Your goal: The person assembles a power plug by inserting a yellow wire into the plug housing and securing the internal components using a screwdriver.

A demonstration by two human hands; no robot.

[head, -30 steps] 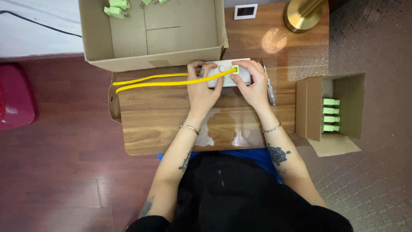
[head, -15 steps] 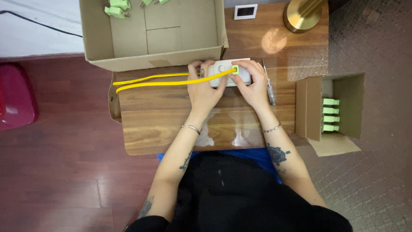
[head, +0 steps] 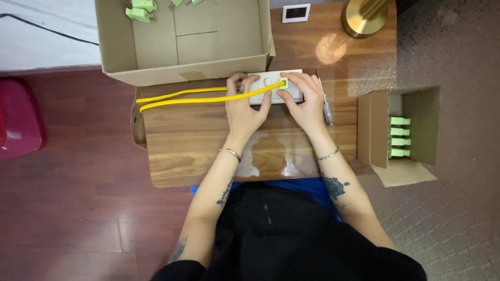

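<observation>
- On the wooden worktop (head: 208,151), in front of the person, sits a big open cardboard box (head: 198,41) with a few green plugs (head: 139,9) in its far corner.
- To the right, a small cardboard box (head: 416,130) lies on its side off the worktop's edge, with green plugs (head: 399,136) lined up inside.
- A gold lamp base (head: 364,15) stands at the far right corner.
- A long yellow cable (head: 198,97) runs in two lines from the left to a green plug (head: 284,82).
- The left hand (head: 245,106) rests on a white power strip (head: 271,86) and holds it down.
- The right hand (head: 304,101) pinches the green plug, which sits on the power strip.
- A pen (head: 327,112) lies just beside the right hand.
</observation>
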